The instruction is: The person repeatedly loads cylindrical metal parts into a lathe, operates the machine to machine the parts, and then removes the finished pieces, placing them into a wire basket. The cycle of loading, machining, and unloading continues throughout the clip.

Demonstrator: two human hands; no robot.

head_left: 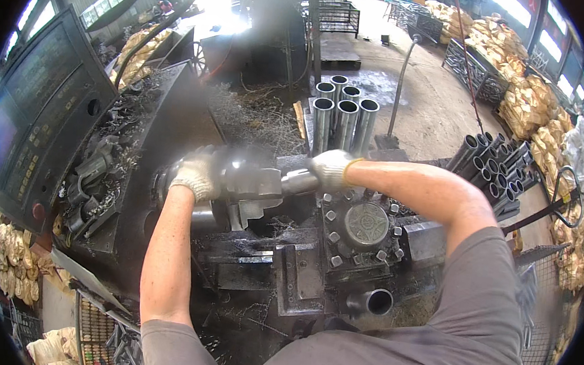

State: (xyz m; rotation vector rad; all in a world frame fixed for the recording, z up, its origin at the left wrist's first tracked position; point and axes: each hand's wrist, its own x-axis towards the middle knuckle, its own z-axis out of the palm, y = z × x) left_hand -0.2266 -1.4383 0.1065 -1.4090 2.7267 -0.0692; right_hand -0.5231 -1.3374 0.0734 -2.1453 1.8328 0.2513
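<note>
Both gloved hands are closed on work at the lathe chuck [244, 179]: the left hand [196, 178] grips the chuck's left side, while the right hand [329, 168] is clamped around the steel tube [299, 182] projecting from the chuck's right face. Judged by its look, the tube is rigid, heavy and possibly oil-slick, best gripped near the chuck; similar tubes [342, 114] stand upright behind the chuck.
</note>
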